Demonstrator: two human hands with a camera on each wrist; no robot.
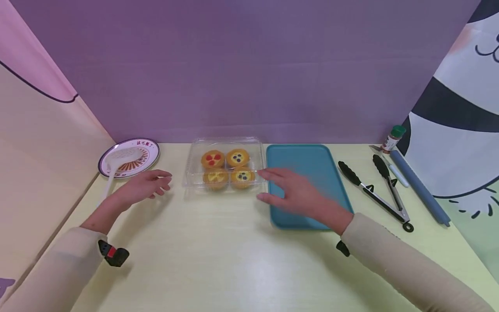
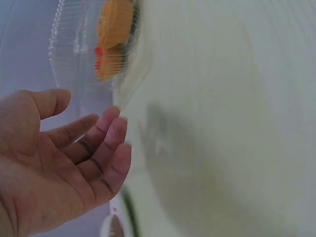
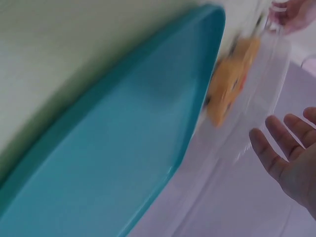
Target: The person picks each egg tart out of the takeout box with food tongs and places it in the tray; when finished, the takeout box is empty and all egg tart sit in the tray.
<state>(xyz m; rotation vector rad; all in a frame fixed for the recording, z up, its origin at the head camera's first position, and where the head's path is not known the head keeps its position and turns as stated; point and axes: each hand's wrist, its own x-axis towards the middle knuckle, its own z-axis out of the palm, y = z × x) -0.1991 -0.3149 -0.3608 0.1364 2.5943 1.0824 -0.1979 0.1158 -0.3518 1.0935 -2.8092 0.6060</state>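
Both hands flank the clear tart box, fingers relaxed, holding nothing.
Left hand at nine o'clock, right hand at three; thin, flexible, light shell, likely best gripped by side rims.

Tart box sits mid-table — plate to its left; tray just right; tongs beyond.

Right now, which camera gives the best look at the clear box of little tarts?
The head view: the whole clear box shows, lid shut, with four tarts inside, between both hands. The left wrist view catches only a corner of it with two tarts. The right wrist view shows it blurred beside the teal tray.
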